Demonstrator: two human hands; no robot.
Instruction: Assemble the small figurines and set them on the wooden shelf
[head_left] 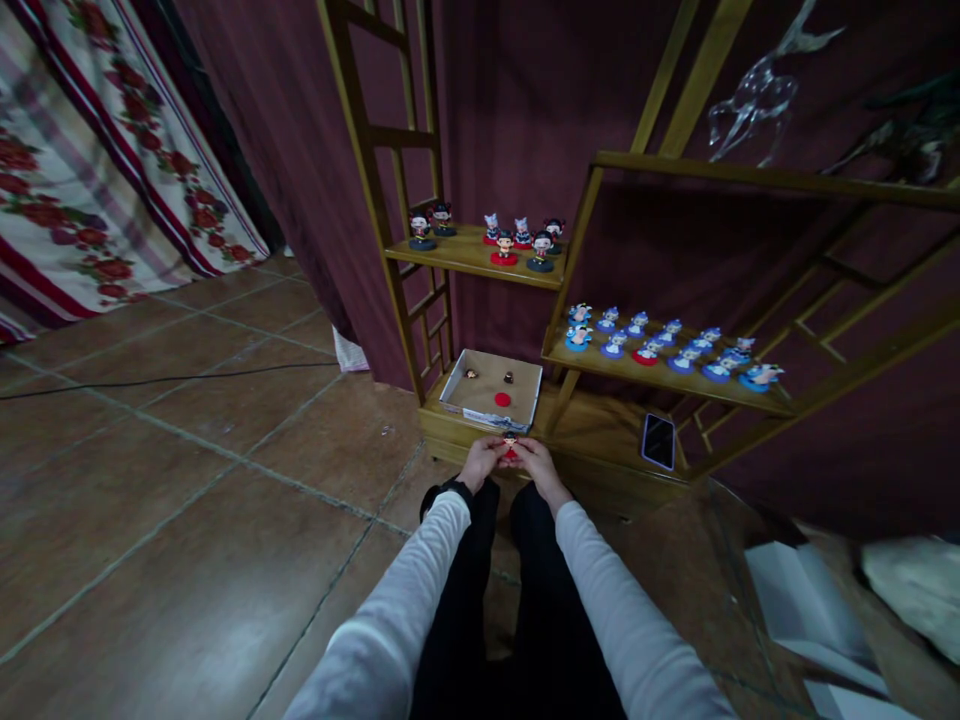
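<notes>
My left hand (482,462) and my right hand (538,466) are pinched together on a small figurine with a dark head and a red base (510,443), held just in front of a shallow cardboard box (525,402). Inside the box lie a loose red round base (502,399) and two small dark figurine pieces (508,377). The box sits on the lowest wooden shelf board (600,425).
A wooden shelf (480,255) holds several figurines on red and dark bases. A lower shelf (660,375) to the right carries several blue figurines. A phone (658,440) lies on the bottom board. White papers (810,610) lie on the tiled floor at right; a cable (165,378) crosses the floor at left.
</notes>
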